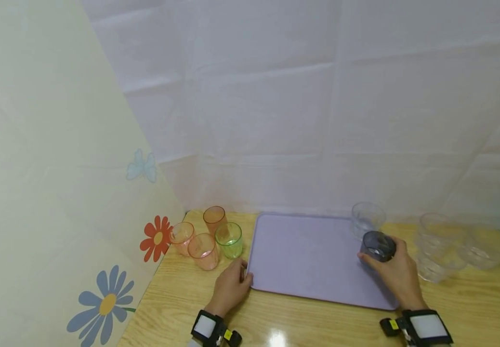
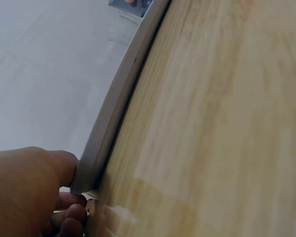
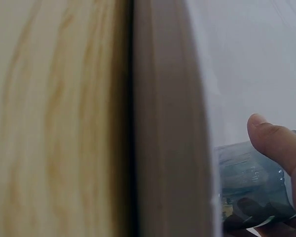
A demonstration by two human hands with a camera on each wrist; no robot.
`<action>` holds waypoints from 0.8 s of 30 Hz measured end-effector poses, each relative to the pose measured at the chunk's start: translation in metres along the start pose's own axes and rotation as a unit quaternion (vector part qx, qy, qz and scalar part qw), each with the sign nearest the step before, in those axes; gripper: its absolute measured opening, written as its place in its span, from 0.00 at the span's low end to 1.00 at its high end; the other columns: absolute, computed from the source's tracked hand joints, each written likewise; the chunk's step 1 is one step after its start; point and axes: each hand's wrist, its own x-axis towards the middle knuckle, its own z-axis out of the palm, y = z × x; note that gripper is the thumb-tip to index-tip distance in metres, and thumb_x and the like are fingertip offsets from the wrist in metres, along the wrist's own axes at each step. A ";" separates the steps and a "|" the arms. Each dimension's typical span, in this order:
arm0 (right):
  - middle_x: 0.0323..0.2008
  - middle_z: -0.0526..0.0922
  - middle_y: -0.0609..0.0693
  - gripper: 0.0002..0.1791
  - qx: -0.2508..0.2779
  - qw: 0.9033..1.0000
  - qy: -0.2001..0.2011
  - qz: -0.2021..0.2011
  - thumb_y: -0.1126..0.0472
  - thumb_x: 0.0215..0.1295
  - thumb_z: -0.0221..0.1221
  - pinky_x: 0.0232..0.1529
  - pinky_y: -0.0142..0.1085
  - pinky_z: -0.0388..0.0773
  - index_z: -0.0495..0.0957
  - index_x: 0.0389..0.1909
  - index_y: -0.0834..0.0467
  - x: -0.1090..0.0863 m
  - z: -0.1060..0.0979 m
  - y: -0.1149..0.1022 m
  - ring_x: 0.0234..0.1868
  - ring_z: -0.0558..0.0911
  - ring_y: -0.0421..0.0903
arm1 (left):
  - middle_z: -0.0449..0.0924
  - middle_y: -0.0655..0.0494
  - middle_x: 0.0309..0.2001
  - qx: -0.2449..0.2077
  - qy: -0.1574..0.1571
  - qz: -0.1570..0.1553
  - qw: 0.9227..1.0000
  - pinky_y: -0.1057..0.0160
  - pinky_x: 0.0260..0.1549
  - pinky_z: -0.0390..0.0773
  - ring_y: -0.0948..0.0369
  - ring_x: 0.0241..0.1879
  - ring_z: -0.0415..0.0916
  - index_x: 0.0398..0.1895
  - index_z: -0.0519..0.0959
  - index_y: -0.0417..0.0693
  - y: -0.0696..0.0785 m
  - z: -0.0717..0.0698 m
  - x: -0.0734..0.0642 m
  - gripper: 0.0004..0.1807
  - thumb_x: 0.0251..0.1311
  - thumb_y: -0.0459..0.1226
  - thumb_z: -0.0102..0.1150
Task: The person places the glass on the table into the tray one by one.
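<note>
Working remotely, I judged the dark glass (image 1: pixel 377 246), at the three o'clock end of the tray (image 1: pixel 306 255), was being placed or lifted, calling next for a level grip. My right hand (image 1: pixel 401 274) gripped it, eleven o'clock of the palm; my left hand (image 1: pixel 231 285) pinched the tray's edge at eight o'clock.

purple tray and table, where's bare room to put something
Widest is the purple tray, bare from the left hand at its left edge to the dark glass in the right hand. The table strip along the tray's near edge is bare too. Crowded: left of the tray, with coloured glasses, and right, with clear glasses.
</note>
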 end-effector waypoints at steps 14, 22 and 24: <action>0.58 0.63 0.81 0.62 0.002 1.000 -0.014 -0.025 0.38 0.47 0.69 0.53 0.67 0.63 0.49 0.68 0.72 0.000 -0.002 0.000 0.56 0.65 0.77 | 0.65 0.66 0.23 -0.001 0.003 0.004 1.000 0.68 0.17 0.62 0.68 0.19 0.63 0.40 0.73 0.54 -0.003 0.002 0.001 0.10 0.59 0.45 0.60; 0.58 0.61 0.83 0.63 0.000 0.999 -0.029 -0.029 0.38 0.48 0.69 0.54 0.68 0.61 0.45 0.69 0.73 0.001 -0.002 0.000 0.57 0.63 0.78 | 0.65 0.66 0.23 -0.003 0.001 0.003 1.000 0.68 0.16 0.62 0.68 0.19 0.63 0.40 0.73 0.54 -0.002 0.001 0.000 0.10 0.59 0.45 0.60; 0.59 0.61 0.83 0.64 0.001 0.999 -0.031 -0.030 0.38 0.48 0.69 0.55 0.68 0.60 0.44 0.70 0.73 0.001 -0.003 0.000 0.57 0.62 0.78 | 0.65 0.66 0.23 -0.004 -0.001 0.003 1.000 0.68 0.16 0.62 0.68 0.19 0.63 0.40 0.73 0.54 -0.001 0.001 0.000 0.10 0.59 0.45 0.60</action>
